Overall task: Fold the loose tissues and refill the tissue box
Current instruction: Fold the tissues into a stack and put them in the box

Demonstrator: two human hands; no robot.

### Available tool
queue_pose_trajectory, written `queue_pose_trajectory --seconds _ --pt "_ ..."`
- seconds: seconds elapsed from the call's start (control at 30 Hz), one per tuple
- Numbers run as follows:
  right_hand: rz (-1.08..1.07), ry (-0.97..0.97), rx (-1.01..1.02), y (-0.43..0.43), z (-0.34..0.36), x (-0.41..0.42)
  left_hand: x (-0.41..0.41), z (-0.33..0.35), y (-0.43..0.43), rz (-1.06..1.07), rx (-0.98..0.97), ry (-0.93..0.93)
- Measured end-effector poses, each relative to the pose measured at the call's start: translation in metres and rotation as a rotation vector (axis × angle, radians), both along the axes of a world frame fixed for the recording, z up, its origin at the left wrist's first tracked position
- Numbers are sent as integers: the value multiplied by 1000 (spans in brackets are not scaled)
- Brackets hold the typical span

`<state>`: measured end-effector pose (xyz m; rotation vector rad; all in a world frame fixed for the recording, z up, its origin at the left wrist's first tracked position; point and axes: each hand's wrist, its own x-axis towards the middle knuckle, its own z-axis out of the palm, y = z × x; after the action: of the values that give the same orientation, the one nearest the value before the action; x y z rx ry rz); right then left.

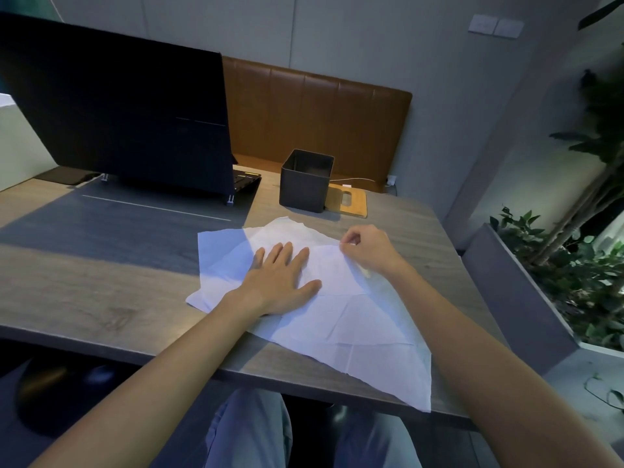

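Here, the grip of the right hand (366,248) is clamped on a far edge of the tissues (354,329), pinching it, probably to lift it for a fold. The left hand (280,280) lies flat with straight fingers and keeps the thin, creased white sheets steady on the wood-grain desk (101,298). Beyond stands the dark square tissue box (305,184), open on top, with its slotted wooden lid (351,201) beside it.
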<state>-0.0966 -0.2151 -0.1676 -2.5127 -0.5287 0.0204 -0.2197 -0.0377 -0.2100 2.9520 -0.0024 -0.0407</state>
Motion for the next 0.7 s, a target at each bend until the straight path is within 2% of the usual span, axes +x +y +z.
queue_pose_trajectory --seconds 0.1,0.2,0.33,0.4,0.47,0.57,0.7 --pt "34 -25 138 -8 6 1 -1 10 -1 76 -228 -100" --pt "71 -35 272 -12 12 1 7 24 -2 206 -639 -188" --pt "68 -31 405 -11 18 -2 25 36 -5 334 -975 -202" --pt "60 -10 454 -11 18 -4 33 35 -5 399 -1213 -194" --pt "36 109 475 -12 17 -4 38 31 -4 426 -1422 -163" --pt "-12 295 436 -14 12 -5 40 30 -2 484 -1533 -142" --pt "-20 244 532 -12 8 1 49 35 4 509 -1510 -148"
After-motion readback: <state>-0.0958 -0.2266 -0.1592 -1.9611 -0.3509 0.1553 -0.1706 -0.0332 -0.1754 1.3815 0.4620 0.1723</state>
